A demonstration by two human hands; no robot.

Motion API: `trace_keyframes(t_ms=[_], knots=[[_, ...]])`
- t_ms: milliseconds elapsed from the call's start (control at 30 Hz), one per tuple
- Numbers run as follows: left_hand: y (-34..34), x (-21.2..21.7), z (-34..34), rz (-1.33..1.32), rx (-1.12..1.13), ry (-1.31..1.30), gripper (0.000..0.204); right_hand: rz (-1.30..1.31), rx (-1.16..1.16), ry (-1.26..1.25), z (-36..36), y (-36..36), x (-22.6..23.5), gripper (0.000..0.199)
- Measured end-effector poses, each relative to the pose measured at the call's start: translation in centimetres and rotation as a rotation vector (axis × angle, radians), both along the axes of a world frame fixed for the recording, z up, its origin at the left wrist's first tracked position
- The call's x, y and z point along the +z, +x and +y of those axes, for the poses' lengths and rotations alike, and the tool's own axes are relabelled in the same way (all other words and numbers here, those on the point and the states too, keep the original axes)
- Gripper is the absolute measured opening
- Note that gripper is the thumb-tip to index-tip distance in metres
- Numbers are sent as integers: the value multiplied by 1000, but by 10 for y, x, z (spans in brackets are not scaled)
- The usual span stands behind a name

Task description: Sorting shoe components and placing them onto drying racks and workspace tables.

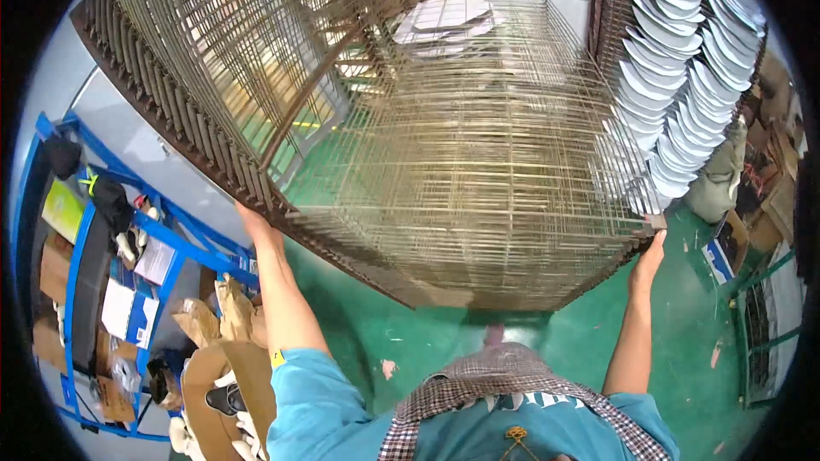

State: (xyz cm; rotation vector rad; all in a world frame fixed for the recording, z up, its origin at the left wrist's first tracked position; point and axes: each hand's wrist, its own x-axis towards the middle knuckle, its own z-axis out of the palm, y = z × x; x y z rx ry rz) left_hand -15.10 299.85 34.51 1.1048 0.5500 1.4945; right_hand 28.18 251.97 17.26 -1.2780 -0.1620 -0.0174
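A: Position of wire rack [461, 162]?
B: Upright on green floor [410, 333], directly ahead, filling centre view.

A: Left hand [254, 224]?
B: Fingers clenched on lower left corner of rack frame.

A: Right hand [649, 258]?
B: Fingers grasping lower right corner.

A: Surroundings?
B: White shoe insoles [683, 60] stacked on rack at right; blue shelf [81, 265] and cardboard boxes [231, 358] at left.

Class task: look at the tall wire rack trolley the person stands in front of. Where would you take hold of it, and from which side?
Probably by the two near upright corner posts of the wire rack trolley, one per side, from the front. The left hand and right hand already sit there. The posts are rigid frame edges; the thin wire shelves between them look too flimsy, and the width calls for two hands.
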Motion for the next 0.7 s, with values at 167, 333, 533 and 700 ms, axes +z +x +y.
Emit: trace_keyframes(t_ms=[167,333,533,700], knots=[[-39,-6,-93,-77,113,-34,45,-123,4,51,-63,-5,-3,47],[-65,-6,-192,-146,97,-109,45,-118,41,49,-132,-5,-15,51],[-101,-14,-308,-118,202,-28,33,-150,75,53,-214,10,-26,46],[-107,-13,-418,-118,238,-43,35,-508,-160,-279,-276,-32,24,39]])
